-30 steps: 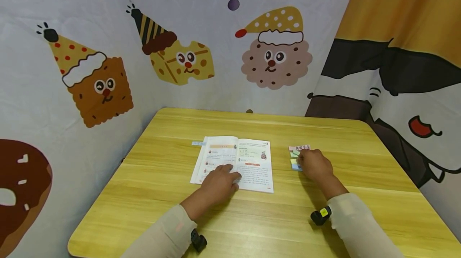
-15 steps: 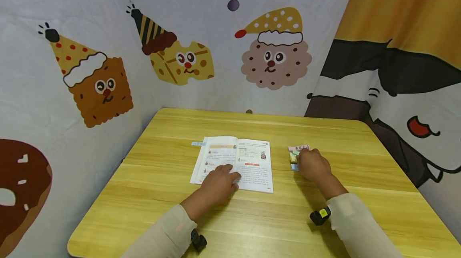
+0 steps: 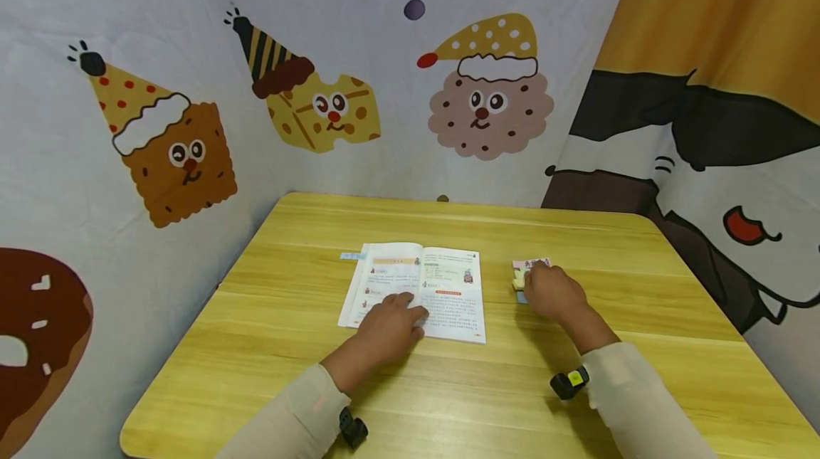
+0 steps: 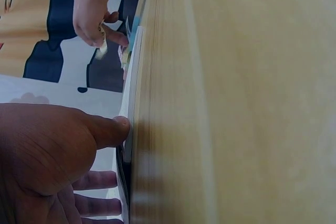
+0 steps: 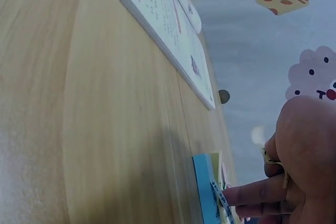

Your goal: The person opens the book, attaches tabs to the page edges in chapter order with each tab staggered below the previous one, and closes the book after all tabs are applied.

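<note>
An open book [image 3: 451, 313] with printed pages lies on the table. My left hand [image 3: 387, 331] rests across its lower middle, fingers spread; in the left wrist view the thumb [image 4: 113, 129] presses at the book's edge. To the right of the book lies a small card of coloured sticky notes [image 3: 520, 267] with a pink top. Over this card, my right hand [image 3: 557, 292] pinches a yellow sticky note [image 5: 269, 157] between thumb and curled finger. Its other fingers touch down by the blue sticky notes [image 5: 205, 184]. The hand hides much of the card.
A pale blue tab [image 3: 351, 256] sticks out from the book's upper left edge. Both wrists carry black cameras, one at the right sleeve [image 3: 569, 383]. The wooden table [image 3: 256, 359] meets a cartoon-printed cloth [image 3: 397, 174] at its back and sides.
My right hand has shifted slightly left over the sticky notes, and a yellow note now stands raised in its fingers. The left hand and the book have stayed put.
</note>
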Motion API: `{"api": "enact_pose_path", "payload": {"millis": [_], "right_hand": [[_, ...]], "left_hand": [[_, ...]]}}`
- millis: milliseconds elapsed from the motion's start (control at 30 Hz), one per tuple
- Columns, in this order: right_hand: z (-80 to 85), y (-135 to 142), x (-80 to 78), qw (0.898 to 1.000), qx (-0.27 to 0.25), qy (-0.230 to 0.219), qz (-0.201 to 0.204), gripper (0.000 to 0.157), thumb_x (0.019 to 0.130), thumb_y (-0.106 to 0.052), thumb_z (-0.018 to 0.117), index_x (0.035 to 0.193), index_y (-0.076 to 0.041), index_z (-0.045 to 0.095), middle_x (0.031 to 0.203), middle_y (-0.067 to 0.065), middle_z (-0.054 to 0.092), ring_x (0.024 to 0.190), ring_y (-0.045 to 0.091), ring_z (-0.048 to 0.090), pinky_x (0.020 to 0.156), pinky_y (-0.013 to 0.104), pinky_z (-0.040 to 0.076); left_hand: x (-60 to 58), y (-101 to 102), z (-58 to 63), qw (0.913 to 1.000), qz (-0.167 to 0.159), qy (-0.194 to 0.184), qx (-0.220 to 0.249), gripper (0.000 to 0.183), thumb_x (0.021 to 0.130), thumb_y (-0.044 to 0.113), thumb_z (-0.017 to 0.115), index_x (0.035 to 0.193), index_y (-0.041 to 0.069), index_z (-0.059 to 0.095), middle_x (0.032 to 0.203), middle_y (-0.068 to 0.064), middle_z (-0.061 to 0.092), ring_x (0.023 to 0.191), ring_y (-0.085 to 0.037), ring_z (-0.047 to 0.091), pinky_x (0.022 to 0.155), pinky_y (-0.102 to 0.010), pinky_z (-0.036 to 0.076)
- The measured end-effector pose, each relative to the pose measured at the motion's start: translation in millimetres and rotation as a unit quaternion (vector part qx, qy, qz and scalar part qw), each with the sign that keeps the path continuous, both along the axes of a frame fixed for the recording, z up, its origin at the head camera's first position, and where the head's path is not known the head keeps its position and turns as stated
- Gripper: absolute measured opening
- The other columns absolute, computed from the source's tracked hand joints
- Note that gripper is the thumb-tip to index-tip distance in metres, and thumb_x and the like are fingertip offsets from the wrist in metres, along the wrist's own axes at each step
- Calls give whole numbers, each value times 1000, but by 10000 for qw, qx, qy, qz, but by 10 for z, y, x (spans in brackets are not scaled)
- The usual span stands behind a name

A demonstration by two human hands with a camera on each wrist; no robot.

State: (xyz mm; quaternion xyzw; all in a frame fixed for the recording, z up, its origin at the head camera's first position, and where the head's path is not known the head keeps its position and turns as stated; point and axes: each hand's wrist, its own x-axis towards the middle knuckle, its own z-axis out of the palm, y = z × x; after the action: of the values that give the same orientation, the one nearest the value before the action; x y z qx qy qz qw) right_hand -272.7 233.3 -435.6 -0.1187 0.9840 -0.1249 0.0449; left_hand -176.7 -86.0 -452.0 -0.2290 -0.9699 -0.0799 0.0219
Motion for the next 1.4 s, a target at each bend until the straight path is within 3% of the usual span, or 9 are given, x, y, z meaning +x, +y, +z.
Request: {"api": "enact_pose_path", "payload": {"millis": [167, 300, 400, 600, 867, 1200, 1400], "right_hand": [[25, -4, 11, 9997, -152, -188, -32, 51, 101, -31, 21, 119, 9, 48, 80, 14, 55, 61, 22, 49, 53, 36, 39], [21, -7, 20, 9993, -305, -203, -92, 36, 101, -28, 29, 109, 0, 51, 68, 7, 50, 54, 20, 45, 49, 34, 35], [15, -13, 30, 9990, -417, 75, -115, 27, 101, -24, 37, 105, -2, 53, 67, 3, 50, 53, 18, 45, 48, 33, 35], [-2, -51, 31, 9967, -537, 582, -202, 22, 100, -22, 46, 115, -8, 53, 70, -2, 58, 49, 14, 48, 42, 31, 36], [-88, -74, 1, 9951, -561, 818, -20, 20, 100, -18, 43, 114, -15, 56, 48, -3, 45, 39, 14, 36, 38, 30, 29], [-126, -189, -39, 9931, -887, 762, 70, 21, 99, -18, 48, 115, -10, 59, 71, 0, 64, 47, 11, 48, 40, 31, 36], [-153, -255, -87, 9934, -899, 708, -7, 29, 98, -22, 50, 126, -14, 48, 61, -3, 58, 44, 14, 46, 39, 31, 33]], "left_hand": [[-5, -9, -13, 10000, -8, 33, 7, 33, 90, 33, 63, 120, 22, 64, 128, -11, 53, 116, -31, 49, 86, -45, 45], [-10, -13, -18, 10000, -19, 70, -20, 33, 89, 34, 63, 120, 22, 64, 128, -11, 53, 115, -32, 50, 86, -45, 46], [-11, -14, -18, 10000, -30, 69, -31, 33, 90, 34, 63, 121, 22, 64, 128, -11, 53, 115, -31, 50, 85, -45, 46], [-11, -13, -24, 9999, -44, 97, -59, 33, 90, 34, 63, 121, 22, 64, 128, -10, 53, 115, -31, 50, 86, -44, 46], [0, -13, -9, 9999, -24, 119, -32, 33, 89, 34, 63, 120, 22, 64, 127, -11, 53, 115, -31, 50, 85, -44, 46], [-8, -12, -22, 10000, -1, 91, -37, 33, 90, 33, 63, 120, 22, 64, 127, -10, 53, 115, -31, 50, 85, -44, 46], [-15, -13, -24, 10000, -8, 37, 2, 33, 90, 33, 63, 121, 22, 64, 128, -10, 53, 116, -32, 49, 86, -45, 45]]}}
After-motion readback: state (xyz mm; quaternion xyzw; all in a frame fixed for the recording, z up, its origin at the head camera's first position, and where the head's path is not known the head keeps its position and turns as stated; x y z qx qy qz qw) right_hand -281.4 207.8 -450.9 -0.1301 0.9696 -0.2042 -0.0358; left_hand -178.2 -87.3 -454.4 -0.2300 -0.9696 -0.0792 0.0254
